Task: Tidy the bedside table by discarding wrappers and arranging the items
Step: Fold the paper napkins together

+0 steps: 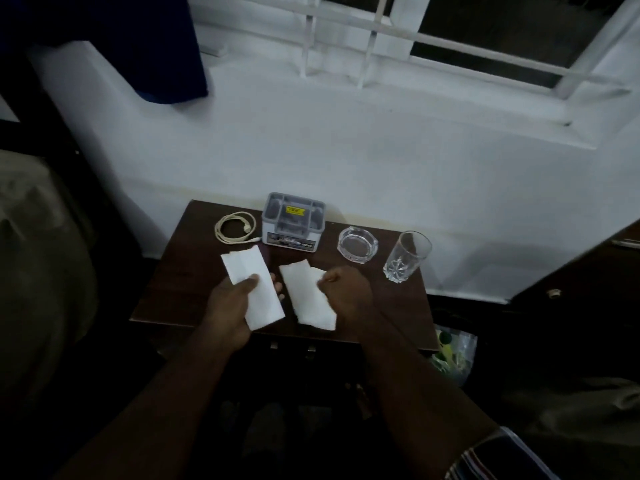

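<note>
Over the dark wooden bedside table (173,289) my left hand (232,306) pinches a white folded paper wrapper (254,289) between thumb and fingers. My right hand (346,292) grips a second white paper wrapper (306,296) beside it. At the table's back lie a coiled white cable (235,228), a grey plastic box with a yellow label (293,220), a glass ashtray (357,244) and an upright drinking glass (407,256).
A white wall with a barred window rises behind the table. A bed (41,254) lies at the left. At the right stands dark furniture (571,289), with a clear bag holding green things (453,355) on the floor by the table's right front corner.
</note>
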### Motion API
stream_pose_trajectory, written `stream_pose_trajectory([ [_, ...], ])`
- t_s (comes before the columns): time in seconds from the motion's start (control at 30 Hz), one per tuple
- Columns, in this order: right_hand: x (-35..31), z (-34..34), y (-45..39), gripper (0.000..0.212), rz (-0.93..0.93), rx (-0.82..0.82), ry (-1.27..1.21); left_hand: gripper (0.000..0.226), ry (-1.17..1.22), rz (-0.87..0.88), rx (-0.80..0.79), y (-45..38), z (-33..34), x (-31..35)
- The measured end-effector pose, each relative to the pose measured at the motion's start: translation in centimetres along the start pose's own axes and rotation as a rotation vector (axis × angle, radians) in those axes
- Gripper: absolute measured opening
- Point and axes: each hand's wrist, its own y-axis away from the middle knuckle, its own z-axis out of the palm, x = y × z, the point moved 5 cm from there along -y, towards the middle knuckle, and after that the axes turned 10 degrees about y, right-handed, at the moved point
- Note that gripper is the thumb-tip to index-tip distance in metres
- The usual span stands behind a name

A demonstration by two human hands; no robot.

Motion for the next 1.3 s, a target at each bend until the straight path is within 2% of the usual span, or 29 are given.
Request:
stream_pose_trajectory([
  [0.1, 1.3, 0.3, -0.1, 0.029, 0.032, -0.035, 0.157, 0.020, -0.050, 0.012, -0.002, 0.1, -0.3, 0.1],
  [0.2, 0.6, 1.6, -0.5, 0.038, -0.048, -0.098, 0.264, 0.014, -0.044, 0.007, -0.005, -0.2, -0.7, 0.1],
  [0.4, -0.3, 3.6, -1.0, 0.057, -0.057, -0.110, 0.259, 0.018, -0.041, -0.031, -0.015, -0.5, -0.7, -0.4],
  [0.53, -0.3, 3.9, -1.7, 0.036, 0.018, -0.074, 0.198, 0.026, -0.029, -0.047, -0.010, -1.1, -1.0, -0.7],
  [0.6, 0.1, 4.4, -2.2, 0.030, 0.078, -0.113, 0.119, 0.030, -0.027, -0.055, 0.002, -1.4, -1.2, -0.8],
  [0.73, 0.2, 4.0, -2.4, 0.013, 0.089, -0.075, 0.032, 0.030, -0.035, -0.059, 0.026, -1.8, -1.3, -0.9],
  [0.87, -0.5, 3.2, -1.7, 0.021, -0.001, 0.011, 0.023, 0.031, -0.056, -0.052, 0.035, -1.6, -1.1, -1.0],
  [0.97, -1.4, 1.4, -1.2, 0.011, -0.026, 0.114, -0.026, 0.030, -0.035, -0.057, 0.029, -1.1, -0.9, -0.9],
  [1.03, -1.9, -0.2, -0.8, 0.014, -0.027, 0.182, -0.090, 0.031, -0.010, -0.075, 0.020, -0.6, -0.6, -0.8],
  [1.13, -4.2, -3.0, 0.5, 0.017, -0.197, 0.330, -0.054, 0.038, 0.045, -0.092, 0.026, -0.1, -0.6, -0.5],
  [1.23, -8.3, -3.3, 3.0, 0.015, -0.473, 0.447, 0.189, 0.048, 0.078, -0.078, 0.001, 0.2, -0.6, -0.5],
  [1.3, -10.4, -1.2, 4.5, 0.014, -0.584, 0.432, 0.368, 0.052, 0.109, -0.066, -0.020, 0.3, -0.4, -0.4],
])
